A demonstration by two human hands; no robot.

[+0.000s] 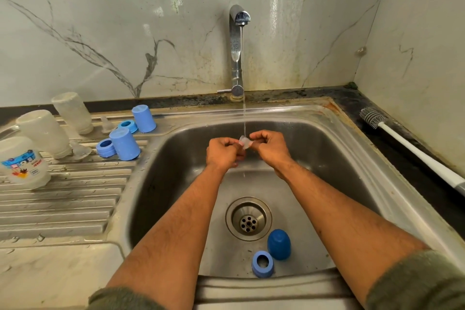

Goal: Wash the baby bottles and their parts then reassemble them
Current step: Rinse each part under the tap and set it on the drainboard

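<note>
Blue collar ring [262,264] and blue cap [278,244] sit low in the sink [352,148]; left hand [222,152] and right hand [270,145] each have a grip pinched on the clear silicone nipple [245,143] under the running tap [238,43].

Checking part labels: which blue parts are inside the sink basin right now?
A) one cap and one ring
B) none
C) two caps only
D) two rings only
A: a blue cap and a blue ring sit near the drain in the sink; the other blue parts are on the drainboard.
</note>
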